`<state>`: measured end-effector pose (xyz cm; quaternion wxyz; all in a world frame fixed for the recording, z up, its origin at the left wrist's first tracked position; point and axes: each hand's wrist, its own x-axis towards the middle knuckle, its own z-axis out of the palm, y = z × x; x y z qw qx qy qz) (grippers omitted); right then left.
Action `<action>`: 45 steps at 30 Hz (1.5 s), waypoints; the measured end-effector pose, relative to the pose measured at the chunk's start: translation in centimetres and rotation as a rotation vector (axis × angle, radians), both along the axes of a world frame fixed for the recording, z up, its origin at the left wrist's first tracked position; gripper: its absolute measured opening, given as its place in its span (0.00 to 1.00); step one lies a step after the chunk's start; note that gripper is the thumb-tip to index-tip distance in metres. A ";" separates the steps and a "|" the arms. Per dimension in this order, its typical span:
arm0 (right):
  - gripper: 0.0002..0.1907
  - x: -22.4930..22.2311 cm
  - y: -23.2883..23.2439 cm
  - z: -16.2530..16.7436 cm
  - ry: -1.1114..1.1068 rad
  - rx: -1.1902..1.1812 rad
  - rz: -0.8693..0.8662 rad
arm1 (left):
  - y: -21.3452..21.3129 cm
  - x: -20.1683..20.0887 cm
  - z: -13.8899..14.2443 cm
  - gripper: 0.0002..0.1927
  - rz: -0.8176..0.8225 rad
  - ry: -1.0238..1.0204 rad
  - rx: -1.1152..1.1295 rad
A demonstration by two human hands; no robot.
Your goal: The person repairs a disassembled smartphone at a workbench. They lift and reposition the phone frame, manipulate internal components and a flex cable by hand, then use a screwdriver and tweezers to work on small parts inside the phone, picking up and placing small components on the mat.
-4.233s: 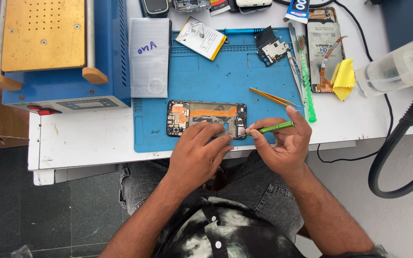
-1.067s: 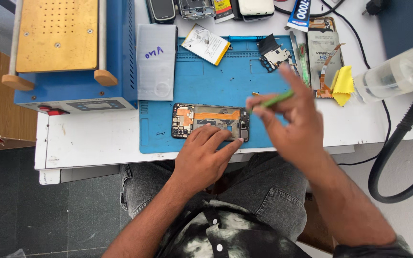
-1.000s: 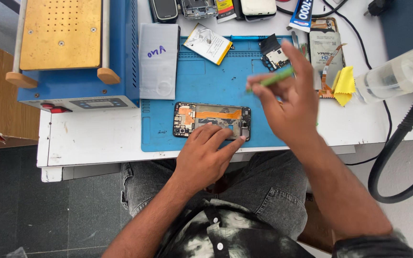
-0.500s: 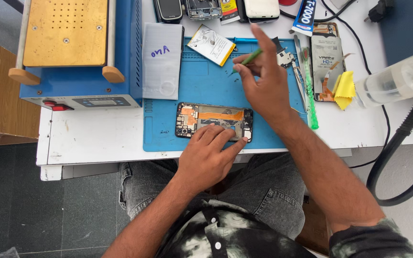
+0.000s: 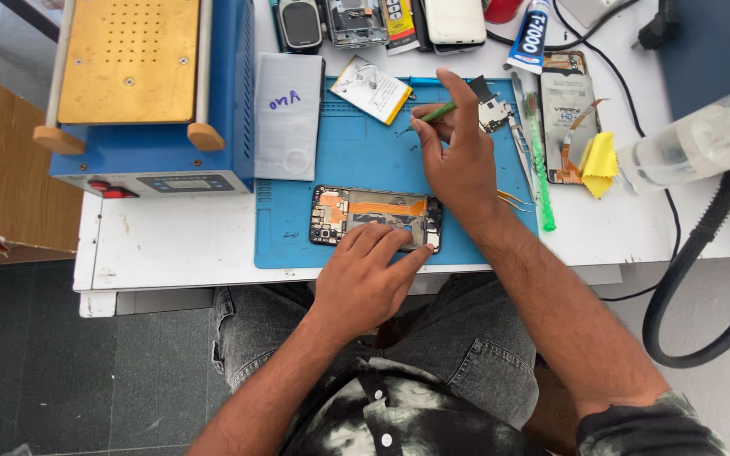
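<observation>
Head view shows the right hand (image 5: 458, 165) now lifted off the opened phone (image 5: 377, 218) and stretched to the far part of the blue mat (image 5: 297, 228), where a few seconds ago it worked at the phone's right end. Its fingers (image 5: 466, 101) pinch a thin green-handled tool (image 5: 434, 113), whose tip points down at the mat just beside a white and yellow battery (image 5: 373, 88). The left hand (image 5: 365, 274) has stayed on the phone, fingers spread flat over its lower right part and pressing it to the mat near the table (image 5: 171, 245) edge. So the phone lies pinned in place while the tool is busy away from it, near a small loose black part (image 5: 492, 105).
</observation>
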<state>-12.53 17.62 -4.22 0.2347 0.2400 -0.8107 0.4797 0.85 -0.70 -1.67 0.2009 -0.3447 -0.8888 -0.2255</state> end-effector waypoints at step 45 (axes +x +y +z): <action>0.39 11.4 1.7 -2.3 -0.250 -0.646 0.272 | 0.0 -1.7 -0.7 0.04 0.207 -0.180 0.360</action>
